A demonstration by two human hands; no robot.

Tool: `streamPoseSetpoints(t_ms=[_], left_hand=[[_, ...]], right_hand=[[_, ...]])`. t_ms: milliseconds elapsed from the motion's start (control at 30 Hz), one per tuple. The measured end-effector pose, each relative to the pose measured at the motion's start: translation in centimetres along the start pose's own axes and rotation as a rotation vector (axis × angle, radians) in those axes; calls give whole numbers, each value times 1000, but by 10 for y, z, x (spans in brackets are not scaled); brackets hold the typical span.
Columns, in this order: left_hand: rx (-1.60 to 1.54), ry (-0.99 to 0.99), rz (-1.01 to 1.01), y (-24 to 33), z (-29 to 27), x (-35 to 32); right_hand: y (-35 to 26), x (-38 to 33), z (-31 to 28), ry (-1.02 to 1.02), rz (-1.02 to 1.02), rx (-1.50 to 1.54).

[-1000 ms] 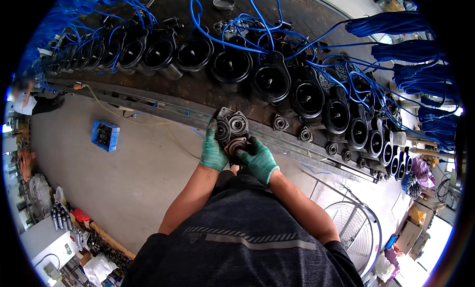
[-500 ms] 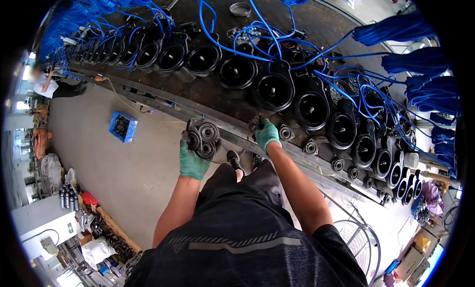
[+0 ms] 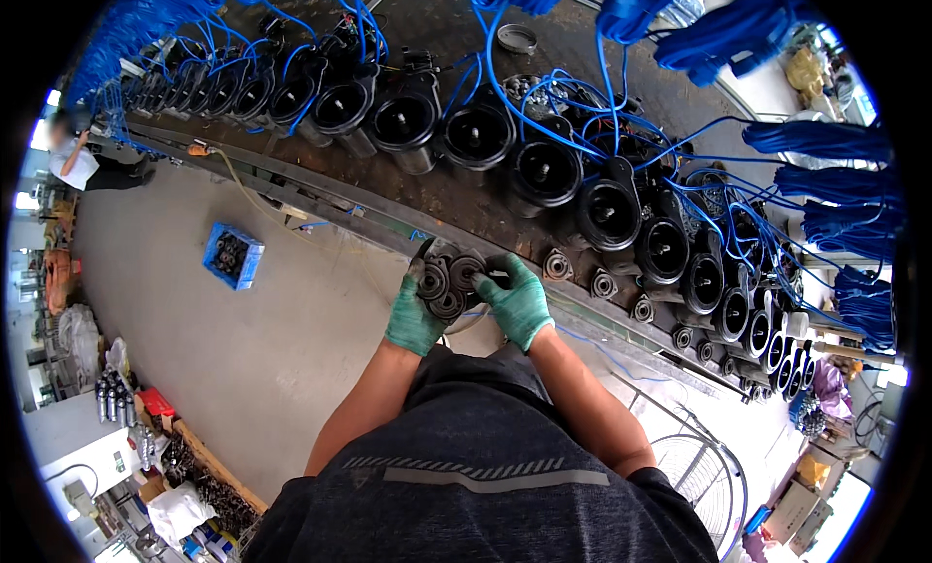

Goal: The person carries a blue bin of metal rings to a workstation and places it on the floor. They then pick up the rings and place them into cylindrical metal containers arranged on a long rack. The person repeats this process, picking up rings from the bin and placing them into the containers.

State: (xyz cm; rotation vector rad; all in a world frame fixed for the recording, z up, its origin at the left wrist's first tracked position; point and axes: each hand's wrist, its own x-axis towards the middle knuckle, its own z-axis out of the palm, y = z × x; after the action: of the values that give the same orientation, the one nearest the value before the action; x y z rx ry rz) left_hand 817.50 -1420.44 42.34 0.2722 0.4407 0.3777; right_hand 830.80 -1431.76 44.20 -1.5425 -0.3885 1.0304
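Held between both hands, in front of the near edge of the counter (image 3: 451, 189): a cluster of dark flanged parts (image 3: 447, 284), round and close together, with ringed faces turned upward toward the viewer. To the left of the cluster, the left hand (image 3: 414, 317), in a green glove with dark fingertips, curled firmly around its outer side; to the right, the right hand (image 3: 517, 300), gloved alike, narrowed on the rightmost part, with thumb laid over the face and fingers at the rim. Along the counter, a long row of black round housings (image 3: 480, 138), mouths upward, each with a pale shaft at the centre. In front of the row, to the right of the hands, a line of similar loose flanged pieces (image 3: 604, 283) beside the near edge. Behind, looping blue cables (image 3: 820, 139), bundled at upper left and right, and a shallow metal ring (image 3: 516, 39). On the floor (image 3: 291, 349) at left, a blue crate (image 3: 250, 271) of dark pieces; at lower right, a large fan (image 3: 701, 476) with a round wire guard; at far left, another person (image 3: 77, 167) in a light top, well apart
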Motion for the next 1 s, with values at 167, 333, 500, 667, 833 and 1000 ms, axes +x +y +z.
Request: streamPoseSetpoints(t_ms=[167, 333, 500, 667, 833, 1000], left_hand=[[45, 112, -13, 51, -54, -1], [23, -97, -116, 84, -80, -2], [27, -64, -199, 106, -84, 1], [52, -89, -210, 117, -75, 8], [67, -123, -174, 126, -65, 10], [79, -112, -77, 136, -73, 11]], right_hand=[[7, 39, 18, 252, 141, 349], [135, 121, -60, 408, 57, -114], [129, 110, -44, 565, 51, -580], [-1, 63, 82, -57, 103, 5], [-19, 60, 122, -24, 118, 45], [-25, 72, 126, 17, 276, 494]])
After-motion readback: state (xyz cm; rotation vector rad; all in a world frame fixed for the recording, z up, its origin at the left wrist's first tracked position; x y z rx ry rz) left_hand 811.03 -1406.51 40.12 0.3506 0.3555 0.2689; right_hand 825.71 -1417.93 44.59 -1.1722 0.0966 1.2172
